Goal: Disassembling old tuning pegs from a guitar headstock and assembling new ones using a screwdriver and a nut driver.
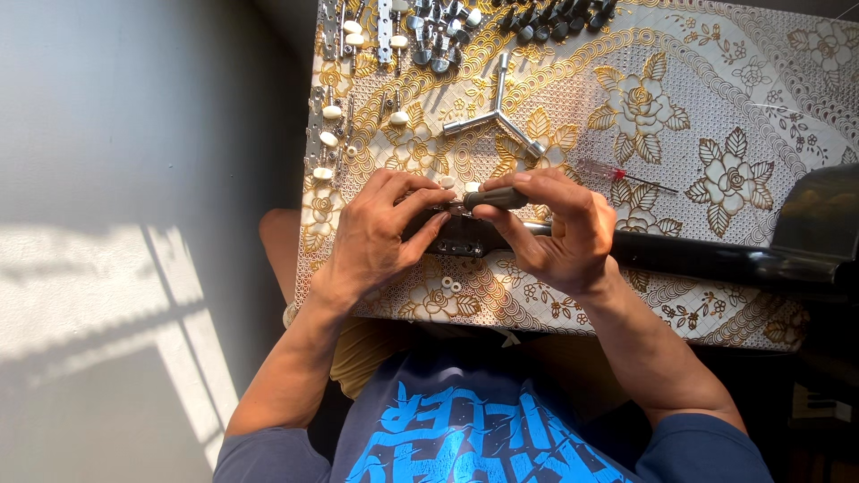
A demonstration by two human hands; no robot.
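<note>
Head view: at frame centre, the left hand (pixel 380 228) pinches and steadies the black guitar headstock (pixel 465 237) on the tabletop (pixel 716 116). The right hand (pixel 555 228) is closed around a dark-handled screwdriver (pixel 497 199), bearing on the headstock. Spare tuning pegs (pixel 429 31) lie upper left.

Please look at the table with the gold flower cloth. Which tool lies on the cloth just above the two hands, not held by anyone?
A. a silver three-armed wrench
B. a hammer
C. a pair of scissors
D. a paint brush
A: a silver three-armed wrench lies alone on the cloth, just beyond the left hand and the right hand, which touch a black guitar head.
</note>
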